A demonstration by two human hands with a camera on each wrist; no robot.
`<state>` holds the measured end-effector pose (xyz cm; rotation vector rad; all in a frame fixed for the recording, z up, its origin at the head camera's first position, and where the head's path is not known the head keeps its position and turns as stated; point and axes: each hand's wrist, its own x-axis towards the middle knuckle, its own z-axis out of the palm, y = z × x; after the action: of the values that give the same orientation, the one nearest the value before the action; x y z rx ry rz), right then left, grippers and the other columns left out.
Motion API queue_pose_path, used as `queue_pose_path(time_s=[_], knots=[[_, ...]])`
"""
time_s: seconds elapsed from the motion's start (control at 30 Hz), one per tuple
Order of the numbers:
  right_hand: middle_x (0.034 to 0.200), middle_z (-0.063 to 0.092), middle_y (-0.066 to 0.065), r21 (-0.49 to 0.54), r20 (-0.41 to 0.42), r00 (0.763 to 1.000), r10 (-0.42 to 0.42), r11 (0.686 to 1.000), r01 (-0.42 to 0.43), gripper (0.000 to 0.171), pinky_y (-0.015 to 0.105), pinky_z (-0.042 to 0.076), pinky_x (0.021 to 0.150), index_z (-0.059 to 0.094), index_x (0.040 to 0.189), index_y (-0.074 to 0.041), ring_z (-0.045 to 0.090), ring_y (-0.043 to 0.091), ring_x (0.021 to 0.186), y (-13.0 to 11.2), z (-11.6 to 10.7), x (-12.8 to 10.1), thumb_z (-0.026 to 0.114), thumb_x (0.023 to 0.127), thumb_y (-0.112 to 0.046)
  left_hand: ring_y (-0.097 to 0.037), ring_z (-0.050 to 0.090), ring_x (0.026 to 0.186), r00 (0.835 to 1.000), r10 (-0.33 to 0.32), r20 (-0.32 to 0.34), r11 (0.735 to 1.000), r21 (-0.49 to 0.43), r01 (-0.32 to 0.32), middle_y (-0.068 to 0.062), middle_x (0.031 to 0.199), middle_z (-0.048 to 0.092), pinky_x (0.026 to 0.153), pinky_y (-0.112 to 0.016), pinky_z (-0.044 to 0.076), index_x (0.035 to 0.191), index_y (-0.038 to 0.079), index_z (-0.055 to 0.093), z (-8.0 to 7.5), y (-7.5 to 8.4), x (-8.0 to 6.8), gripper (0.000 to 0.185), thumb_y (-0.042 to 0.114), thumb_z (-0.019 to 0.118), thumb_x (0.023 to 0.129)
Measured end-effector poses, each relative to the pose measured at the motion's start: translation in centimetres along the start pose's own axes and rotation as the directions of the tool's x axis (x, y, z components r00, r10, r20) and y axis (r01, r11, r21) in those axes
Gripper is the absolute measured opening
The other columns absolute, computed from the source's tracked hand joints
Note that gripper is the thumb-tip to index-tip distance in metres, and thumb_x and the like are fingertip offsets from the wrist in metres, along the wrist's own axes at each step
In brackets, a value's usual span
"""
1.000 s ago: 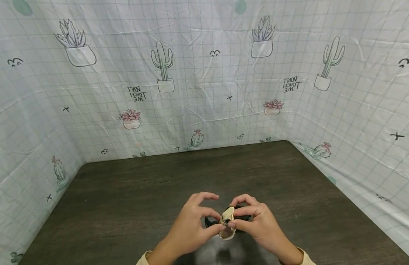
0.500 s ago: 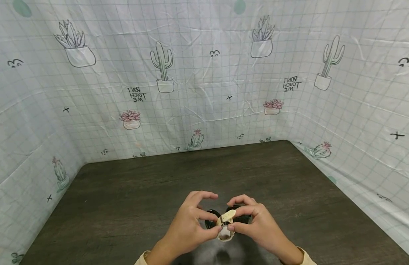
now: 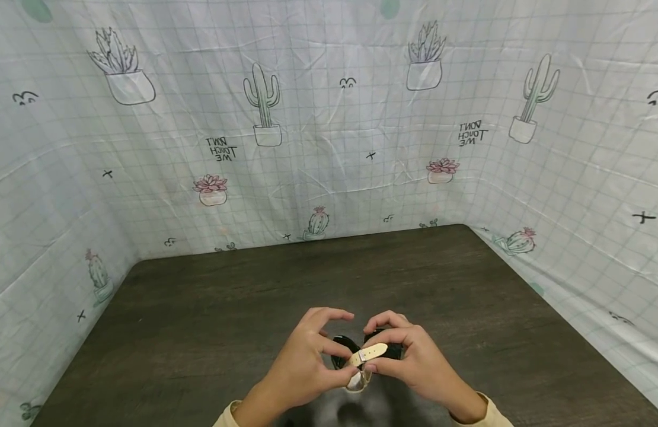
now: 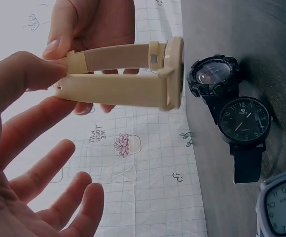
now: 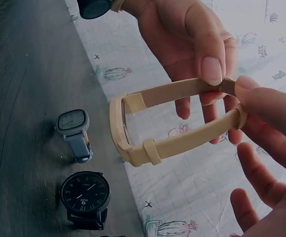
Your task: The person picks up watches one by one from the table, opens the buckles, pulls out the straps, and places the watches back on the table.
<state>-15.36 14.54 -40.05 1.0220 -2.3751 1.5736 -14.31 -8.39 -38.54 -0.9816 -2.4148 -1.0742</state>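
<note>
Both hands hold a cream wristwatch above the table, its strap bent into a loop. My left hand pinches one part of the strap near the small buckle between thumb and index finger, the other fingers spread apart. From the other side, my right hand pinches the strap with thumb and forefinger. In the right wrist view the cream watch shows both strap halves meeting between the left hand and right hand. The watch face is turned away in both wrist views.
On the dark table, beneath the hands, lie a chunky black watch, a black watch with a round dial and a pale blue-grey square watch. A white cactus-print cloth surrounds the table's back and sides.
The cream strap's free end has swung right and now stretches farther past the buckle, toward the right hand. The watch case has tilted and shifted slightly left. Both hands stay nearly in place.
</note>
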Motion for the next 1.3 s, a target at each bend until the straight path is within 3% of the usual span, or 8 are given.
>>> queue_pose_path(time_s=[0.13, 0.33, 0.53, 0.87, 1.1, 1.23, 1.3], knots=[[0.112, 0.058, 0.000, 0.045, -0.029, 1.000, -0.010, 0.999, 0.012, 0.018, 0.025, 0.048, 0.087, 0.076, 0.096, -0.018, 0.053, 0.014, 0.105, 0.1, -0.4, 0.2, 0.075, 0.082, -0.007, -0.016, 0.048, 0.122, 1.000, -0.001, -0.004, 1.000, 0.014, 0.001, 0.010, 0.128, 0.057, 0.084, -0.032, 0.051, 0.073, 0.028, 0.079, 0.0, -0.3, 0.0, 0.007, 0.023, 0.084, 0.074], [0.109, 0.057, 0.001, 0.107, -0.127, 0.991, 0.031, 0.994, -0.017, 0.014, 0.018, 0.047, 0.087, 0.075, 0.096, -0.006, 0.053, 0.009, 0.106, 0.1, -1.6, 0.2, 0.071, 0.085, 0.002, -0.015, 0.049, 0.120, 0.997, -0.068, -0.030, 0.998, 0.010, 0.068, 0.012, 0.126, 0.059, 0.083, -0.030, 0.052, 0.074, 0.025, 0.080, -0.2, -0.8, -0.6, 0.009, 0.020, 0.086, 0.070], [0.109, 0.058, 0.000, 0.043, -0.123, 0.991, 0.050, 0.998, -0.045, 0.012, 0.022, 0.050, 0.086, 0.075, 0.096, -0.008, 0.056, 0.011, 0.105, 0.3, -1.8, -0.1, 0.074, 0.084, -0.004, -0.015, 0.050, 0.121, 0.996, -0.093, -0.009, 0.994, 0.063, 0.094, 0.012, 0.126, 0.059, 0.089, -0.039, 0.051, 0.074, 0.027, 0.079, 0.1, -0.8, -0.4, 0.006, 0.026, 0.085, 0.074], [0.109, 0.061, -0.003, -0.099, -0.180, 0.960, 0.214, 0.967, -0.234, 0.009, 0.020, 0.048, 0.086, 0.074, 0.094, -0.023, 0.056, 0.003, 0.104, 0.9, -3.3, -1.5, 0.073, 0.088, -0.016, -0.020, 0.051, 0.120, 0.976, -0.197, 0.093, 0.977, 0.102, 0.187, 0.008, 0.127, 0.060, 0.096, -0.045, 0.048, 0.078, 0.024, 0.077, 1.4, -0.7, 0.6, 0.010, 0.028, 0.073, 0.086], [0.111, 0.061, -0.004, -0.209, -0.234, 0.922, 0.308, 0.910, -0.357, 0.005, 0.016, 0.043, 0.088, 0.074, 0.094, -0.022, 0.054, -0.003, 0.106, 2.4, -6.4, -3.2, 0.070, 0.091, -0.024, -0.020, 0.054, 0.121, 0.953, -0.179, 0.245, 0.982, 0.098, 0.159, 0.005, 0.124, 0.064, 0.103, -0.044, 0.043, 0.083, 0.020, 0.080, 3.9, -0.6, 4.0, 0.022, 0.030, 0.064, 0.095], [0.115, 0.060, -0.002, -0.222, -0.242, 0.888, 0.391, 0.869, -0.443, 0.013, 0.017, 0.043, 0.086, 0.074, 0.095, -0.019, 0.050, -0.007, 0.106, 3.6, -8.4, -4.0, 0.068, 0.092, -0.030, -0.008, 0.055, 0.121, 0.927, -0.171, 0.333, 0.982, 0.133, 0.133, 0.013, 0.095, 0.073, 0.108, -0.040, 0.039, 0.068, 0.017, 0.077, 6.1, -0.5, 6.8, 0.035, 0.029, 0.061, 0.096], [0.118, 0.059, 0.000, -0.231, -0.231, 0.870, 0.435, 0.844, -0.483, 0.019, 0.026, 0.046, 0.088, 0.074, 0.098, -0.016, 0.047, -0.008, 0.107, 4.3, -9.4, -4.1, 0.067, 0.093, -0.033, -0.003, 0.057, 0.118, 0.909, -0.197, 0.369, 0.976, 0.157, 0.148, 0.016, 0.076, 0.072, 0.108, -0.036, 0.039, 0.056, 0.016, 0.072, 7.3, -0.3, 8.2, 0.043, 0.029, 0.061, 0.095]])
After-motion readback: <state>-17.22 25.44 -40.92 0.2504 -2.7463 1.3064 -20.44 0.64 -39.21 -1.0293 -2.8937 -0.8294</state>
